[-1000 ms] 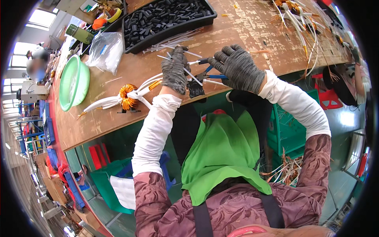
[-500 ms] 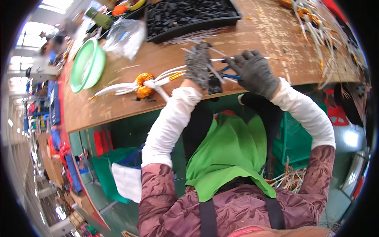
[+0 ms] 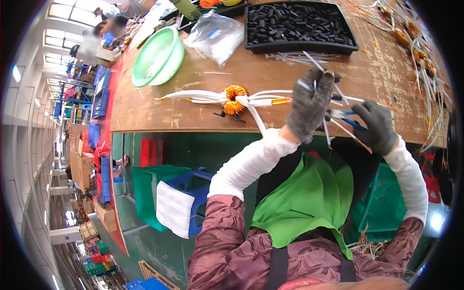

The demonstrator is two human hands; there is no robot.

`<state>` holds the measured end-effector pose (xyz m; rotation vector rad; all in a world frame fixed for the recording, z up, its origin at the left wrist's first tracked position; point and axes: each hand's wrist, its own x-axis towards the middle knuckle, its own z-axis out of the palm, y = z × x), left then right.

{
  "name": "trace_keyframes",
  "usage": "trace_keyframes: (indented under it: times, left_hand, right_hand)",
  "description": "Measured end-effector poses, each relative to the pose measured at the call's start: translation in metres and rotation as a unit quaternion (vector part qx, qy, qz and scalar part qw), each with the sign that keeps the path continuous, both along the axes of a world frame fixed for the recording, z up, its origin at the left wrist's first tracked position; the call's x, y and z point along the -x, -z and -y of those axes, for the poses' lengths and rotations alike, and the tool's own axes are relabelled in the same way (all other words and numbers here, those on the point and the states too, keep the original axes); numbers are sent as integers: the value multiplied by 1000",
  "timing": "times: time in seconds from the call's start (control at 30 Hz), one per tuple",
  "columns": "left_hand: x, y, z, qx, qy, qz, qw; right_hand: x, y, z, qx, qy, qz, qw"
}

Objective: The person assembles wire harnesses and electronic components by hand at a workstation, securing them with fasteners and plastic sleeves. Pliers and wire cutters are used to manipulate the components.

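My left hand [image 3: 311, 106], in a grey glove, is closed around several thin white strips [image 3: 314, 62] that stick out past its fingers. In my gloved right hand [image 3: 378, 128] is a pair of pliers [image 3: 356, 124] with blue handles, its jaws close beside my left fingers. Left of my left hand, a ring coil [image 3: 235, 99] wound with copper wire lies on the table. White-sleeved leads [image 3: 270, 96] run from the coil toward my left hand, which hides part of them. A loose sleeved lead hangs below the pliers, over the table's near edge.
A black tray [image 3: 299, 46] of small black pieces stands behind my hands, with white strips at its front. Farther left are a clear plastic bag [image 3: 216, 36] and a green bowl [image 3: 140, 72]. More wired coils [image 3: 420, 55] lie at the right. A green crate [image 3: 382, 205] stands below the table.
The head view has shifted, so the table things appear farther right. My right hand has moved nearer the table's front edge with the pliers, whose head now shows beside my left hand.
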<state>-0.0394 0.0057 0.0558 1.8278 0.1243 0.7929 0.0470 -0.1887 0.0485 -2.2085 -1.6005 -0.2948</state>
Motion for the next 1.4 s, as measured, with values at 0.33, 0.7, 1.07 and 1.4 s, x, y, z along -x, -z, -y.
trace_keyframes:
  times: [0.33,0.7,1.07,1.4]
  left_hand:
    - [80,-123,-398,-628,-320,-96,703]
    - [160,13,-172,-245,-109,-249,931]
    - [194,120,-94,378,-53,-248,890]
    - [186,139,-74,457,49,-201,865]
  right_hand:
    - [-129,57,128,18,312,45,949]
    - [-27,-24,-70,-120,33,78,989]
    - [99,22,-233,293,44,-44,954]
    - [110,62,-226,187,100,-181,960]
